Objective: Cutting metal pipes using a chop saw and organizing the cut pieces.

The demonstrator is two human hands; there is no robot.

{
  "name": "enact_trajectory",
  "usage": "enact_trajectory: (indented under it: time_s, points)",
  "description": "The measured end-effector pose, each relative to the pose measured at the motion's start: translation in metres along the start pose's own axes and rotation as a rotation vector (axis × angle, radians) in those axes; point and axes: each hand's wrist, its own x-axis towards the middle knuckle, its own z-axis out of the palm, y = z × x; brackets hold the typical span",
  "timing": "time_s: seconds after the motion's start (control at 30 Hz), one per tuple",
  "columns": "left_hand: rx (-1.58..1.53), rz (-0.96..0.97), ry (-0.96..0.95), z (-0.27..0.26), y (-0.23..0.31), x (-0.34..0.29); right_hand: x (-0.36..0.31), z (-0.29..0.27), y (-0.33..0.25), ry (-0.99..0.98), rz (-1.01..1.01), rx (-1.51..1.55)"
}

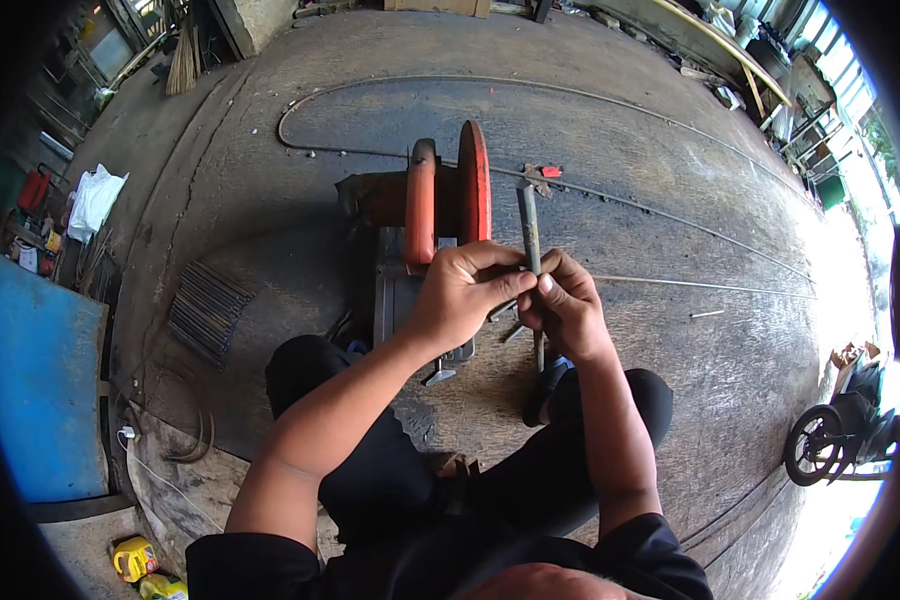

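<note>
The left hand (457,298) and right hand (570,302) pinch the metal rod (530,228), its long axis appearing near-parallel to the red saw guard (482,190), the left hand nearer it.

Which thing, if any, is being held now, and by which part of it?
A grey metal rod, held around its middle by the left grip and right grip.

A slender, mottled grey rod (530,232) is pinched by the left hand (470,292) and the right hand (572,306) together, one end jutting beyond them, a narrower-looking length showing below.
</note>
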Motion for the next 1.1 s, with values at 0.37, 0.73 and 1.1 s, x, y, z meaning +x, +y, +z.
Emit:
enact_trajectory:
  time_s: [0.37, 0.73, 1.1]
  points:
    - [-0.113, -0.062, 0.032, -0.001, 0.009, -0.003, 0.007, 0.002, 0.004, -0.054, 0.043, 0.110]
    - [0.053, -0.027, 0.065, -0.007, -0.006, -0.005, 0.002, -0.018, -0.002, 0.085, 0.034, -0.145]
    - [0.592, -0.238, 0.402, -0.096, -0.032, 0.067, 0.025, -0.178, -0.008, 0.354, 0.478, -0.813]
